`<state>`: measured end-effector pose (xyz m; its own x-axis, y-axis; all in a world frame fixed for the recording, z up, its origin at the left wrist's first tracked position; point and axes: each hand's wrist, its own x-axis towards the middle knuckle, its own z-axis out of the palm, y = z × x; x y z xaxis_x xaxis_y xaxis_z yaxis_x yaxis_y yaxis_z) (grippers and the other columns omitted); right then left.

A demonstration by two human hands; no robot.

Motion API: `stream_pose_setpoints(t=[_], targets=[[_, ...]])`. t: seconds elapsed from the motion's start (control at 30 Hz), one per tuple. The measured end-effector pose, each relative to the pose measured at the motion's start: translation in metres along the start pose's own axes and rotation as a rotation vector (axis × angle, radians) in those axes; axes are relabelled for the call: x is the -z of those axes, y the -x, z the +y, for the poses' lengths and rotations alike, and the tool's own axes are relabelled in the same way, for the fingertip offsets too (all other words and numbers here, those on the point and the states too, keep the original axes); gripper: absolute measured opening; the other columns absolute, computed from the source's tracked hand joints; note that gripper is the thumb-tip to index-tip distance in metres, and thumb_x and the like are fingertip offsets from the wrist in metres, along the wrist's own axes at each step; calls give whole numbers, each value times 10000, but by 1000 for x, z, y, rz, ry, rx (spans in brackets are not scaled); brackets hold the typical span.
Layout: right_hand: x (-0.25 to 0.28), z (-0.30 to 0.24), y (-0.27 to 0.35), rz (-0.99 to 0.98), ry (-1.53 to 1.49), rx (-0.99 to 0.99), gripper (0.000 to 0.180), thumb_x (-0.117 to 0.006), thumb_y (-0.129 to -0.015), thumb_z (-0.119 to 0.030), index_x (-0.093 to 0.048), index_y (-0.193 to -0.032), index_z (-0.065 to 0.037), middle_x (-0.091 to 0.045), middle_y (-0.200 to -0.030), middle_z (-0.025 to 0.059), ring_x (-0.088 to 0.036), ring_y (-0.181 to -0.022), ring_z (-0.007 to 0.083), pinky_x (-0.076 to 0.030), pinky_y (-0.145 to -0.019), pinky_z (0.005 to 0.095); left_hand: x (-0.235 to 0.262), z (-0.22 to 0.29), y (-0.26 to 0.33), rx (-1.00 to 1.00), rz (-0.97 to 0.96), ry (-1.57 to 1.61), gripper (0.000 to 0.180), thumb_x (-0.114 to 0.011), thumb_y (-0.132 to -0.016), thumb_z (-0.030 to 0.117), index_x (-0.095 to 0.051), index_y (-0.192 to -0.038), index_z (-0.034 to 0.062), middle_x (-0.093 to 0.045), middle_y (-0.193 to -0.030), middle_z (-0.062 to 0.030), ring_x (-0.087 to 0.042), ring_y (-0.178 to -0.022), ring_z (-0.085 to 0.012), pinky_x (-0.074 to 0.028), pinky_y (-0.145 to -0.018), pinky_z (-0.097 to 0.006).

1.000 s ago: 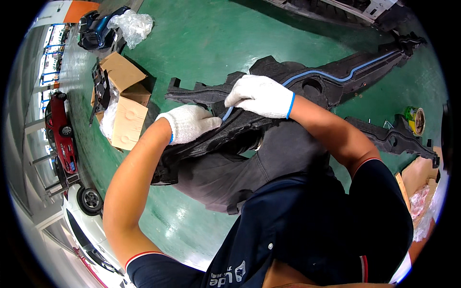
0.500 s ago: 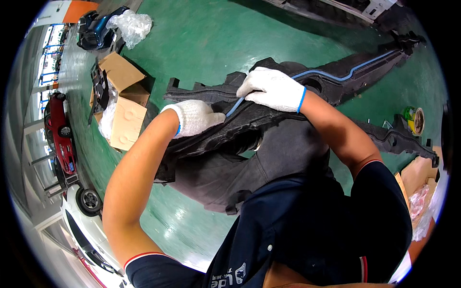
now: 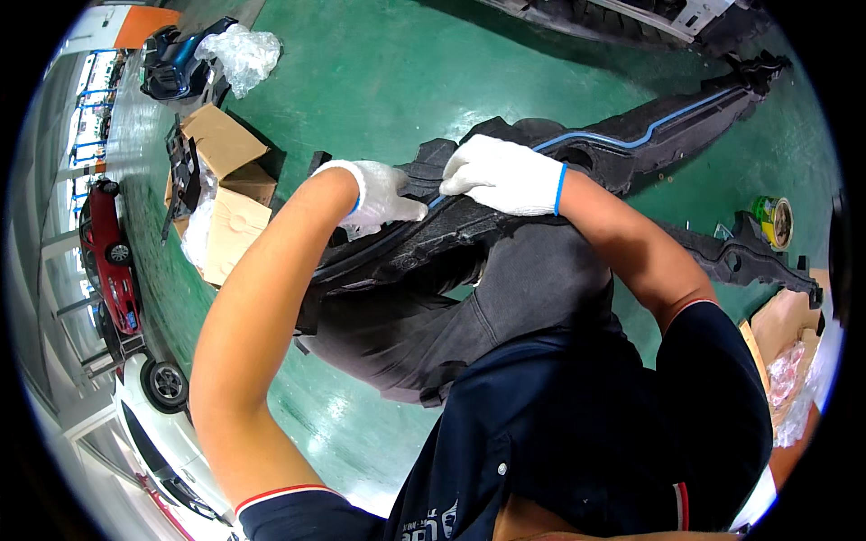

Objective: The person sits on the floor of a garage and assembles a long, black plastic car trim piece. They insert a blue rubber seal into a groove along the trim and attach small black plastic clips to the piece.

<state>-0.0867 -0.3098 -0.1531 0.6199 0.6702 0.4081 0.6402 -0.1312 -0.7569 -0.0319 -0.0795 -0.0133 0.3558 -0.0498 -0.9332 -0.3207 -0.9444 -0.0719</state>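
A long black moulded plastic car panel (image 3: 663,149) lies across my thighs, reaching from the left knee to the far right. A thin blue strip (image 3: 622,142) runs along a groove in its upper face and passes under my right hand. My right hand (image 3: 501,176), in a white knitted glove, is closed with fingertips pressed together on the strip. My left hand (image 3: 374,194), gloved the same way, is closed at the panel's left part, its thumb tip at the strip. Only a short piece of strip shows between the hands; the left fingertips are partly hidden.
An opened cardboard box (image 3: 239,216) with dark parts and clear wrap stands at left. Behind it lie a dark blue car part (image 3: 176,68) and plastic wrap (image 3: 244,59). At right are another black panel piece (image 3: 740,261), a yellow-green can (image 3: 774,223) and a carton (image 3: 785,334).
My left hand has moved up and a little right along the panel. My right hand has shifted slightly down and left. Less of the blue strip shows between them.
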Motion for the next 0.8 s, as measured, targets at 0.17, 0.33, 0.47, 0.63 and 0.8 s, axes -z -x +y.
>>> stream_pose_setpoints(t=[0.17, 0.33, 0.47, 0.63, 0.8], targets=[[1, -12, 3, 101, 47, -222, 236, -678, -939, -174, -830, -1099, -89, -783, -1131, 102, -680, -1171, 334, -532, -1078, 457, 2, -15, -15, -152, -111, 187, 650, -672, -1070, 543, -684, -1493, 50, -762, -1255, -154, -692, -1142, -263, -542, -1024, -426], [3, -21, 5, 190, 141, -297, 187, -752, -911, -194, -842, -1034, -85, -794, -1071, 93, -701, -1122, 330, -549, -1029, 457, -6, -6, -24, -219, -27, 273, 745, -626, -1074, 594, -621, -1559, 29, -693, -1478, -205, -646, -1347, -330, -497, -1138, -445], [5, -25, 5, 190, 152, -247, 175, -776, -906, -189, -841, -1031, -86, -794, -1060, 94, -703, -1107, 331, -548, -1008, 463, -20, 0, -18, -299, 114, 334, 760, -571, -1089, 633, -629, -1508, 2, -696, -1455, -267, -652, -1375, -387, -484, -1167, -450], [1, -45, -5, 235, 166, -111, 170, -794, -920, -209, -840, -1041, -99, -795, -1096, 81, -708, -1080, 318, -561, -957, 458, -25, -2, 32, -201, 250, 298, 696, -618, -1108, 523, -575, -1541, -22, -677, -1460, -297, -639, -1391, -414, -478, -1178, -446], [-3, -78, -20, 270, 118, 9, 240, -793, -933, -283, -850, -1136, -168, -788, -1101, 27, -687, -1120, 283, -545, -1025, 451, -34, -16, 99, -140, 316, 216, 728, -677, -1058, 535, -607, -1508, -32, -687, -1420, -319, -646, -1360, -462, -513, -1149, -472]])
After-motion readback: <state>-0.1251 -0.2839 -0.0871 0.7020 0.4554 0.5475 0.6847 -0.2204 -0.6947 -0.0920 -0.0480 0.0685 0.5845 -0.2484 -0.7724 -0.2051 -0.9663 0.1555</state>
